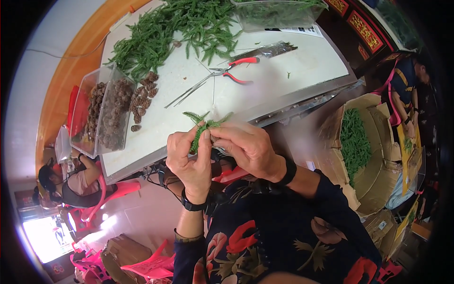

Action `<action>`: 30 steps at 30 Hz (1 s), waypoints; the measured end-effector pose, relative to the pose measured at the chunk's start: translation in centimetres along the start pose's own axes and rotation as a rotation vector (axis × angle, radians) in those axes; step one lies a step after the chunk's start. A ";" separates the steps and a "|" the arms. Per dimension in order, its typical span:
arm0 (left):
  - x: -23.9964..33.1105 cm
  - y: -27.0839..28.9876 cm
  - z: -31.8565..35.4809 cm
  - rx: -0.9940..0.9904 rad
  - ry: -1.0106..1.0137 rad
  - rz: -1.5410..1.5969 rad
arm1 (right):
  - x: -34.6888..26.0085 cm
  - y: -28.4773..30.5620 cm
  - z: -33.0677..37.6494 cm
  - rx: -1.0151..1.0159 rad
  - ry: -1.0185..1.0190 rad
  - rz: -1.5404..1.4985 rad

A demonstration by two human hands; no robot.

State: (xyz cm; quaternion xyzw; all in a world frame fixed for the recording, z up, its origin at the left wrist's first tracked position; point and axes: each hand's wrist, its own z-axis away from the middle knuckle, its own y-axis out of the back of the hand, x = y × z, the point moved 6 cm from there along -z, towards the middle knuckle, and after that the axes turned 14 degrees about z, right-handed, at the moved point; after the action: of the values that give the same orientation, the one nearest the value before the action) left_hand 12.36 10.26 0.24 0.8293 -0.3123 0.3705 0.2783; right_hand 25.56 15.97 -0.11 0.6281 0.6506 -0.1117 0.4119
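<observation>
Both my hands meet over the near edge of the white table, fingers pinched together around a green fern-like sprig (195, 141). My left hand (188, 158) grips the sprig between thumb and fingers. From the other side my right hand (248, 147) pinches the same piece near its base; a small brownish bit shows there, too covered to name. Several fronds stick out above my fingertips. Beyond them on the table lie pliers (218, 72) with red handles, beside thin metal wires (189, 92). Loose small pine cones (142, 99) are to the left.
A clear plastic box (120, 146) of pine cones stands at the table's left. Green sprigs (151, 45) are heaped at the back, near another clear box (283, 21). Dark stems (274, 49) lie behind the pliers. Right: a cardboard box (378, 170) of greenery. Two people sit nearby.
</observation>
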 end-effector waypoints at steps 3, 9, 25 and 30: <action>-0.4 -0.2 0.3 -0.018 0.063 0.058 | 0.3 -0.1 0.5 0.010 -0.014 -0.027; -1.5 -0.9 0.7 -0.066 0.415 0.522 | 0.2 0.1 1.2 0.012 -0.100 -0.083; -3.0 -1.4 2.2 0.023 0.842 0.878 | -0.8 -0.3 2.1 0.114 0.168 0.336; -3.3 -1.2 2.5 0.012 0.739 0.797 | -0.6 -0.5 2.2 0.081 0.168 0.349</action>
State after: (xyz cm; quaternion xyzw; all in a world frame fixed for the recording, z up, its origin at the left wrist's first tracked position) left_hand 12.62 10.33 -4.09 0.4627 -0.4816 0.7161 0.2030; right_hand 25.87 13.97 -1.31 0.7545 0.5591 -0.0117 0.3435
